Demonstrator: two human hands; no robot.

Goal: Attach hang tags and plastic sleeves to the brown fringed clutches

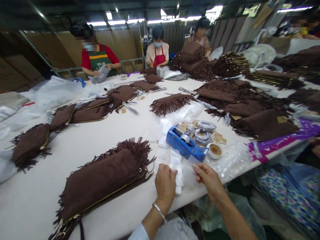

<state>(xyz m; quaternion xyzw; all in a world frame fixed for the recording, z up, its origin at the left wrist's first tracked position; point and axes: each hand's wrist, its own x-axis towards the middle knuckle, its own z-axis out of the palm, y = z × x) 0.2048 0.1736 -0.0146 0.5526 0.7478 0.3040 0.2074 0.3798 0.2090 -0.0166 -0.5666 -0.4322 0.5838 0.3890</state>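
My right hand (210, 181) pinches the edge of a small translucent plastic sheet (188, 173) between thumb and fingers. Beside it, my left hand (166, 184) is closed over a stack of thin white plastic sheets (178, 180); what its fingers grip is hidden. Just beyond my hands stands a blue tape dispenser (185, 143) with a roll of tape in it. A brown fringed bag (101, 178) with a gold zipper lies to the left of my left hand.
A tape roll (214, 150), coiled straps in plastic (202, 136) and crumpled clear plastic (233, 161) lie by the dispenser. More brown bags (265, 123) cover the white table (118, 130). Co-workers (101, 59) stand across it; someone in a flowered garment (291, 192) is at the right.
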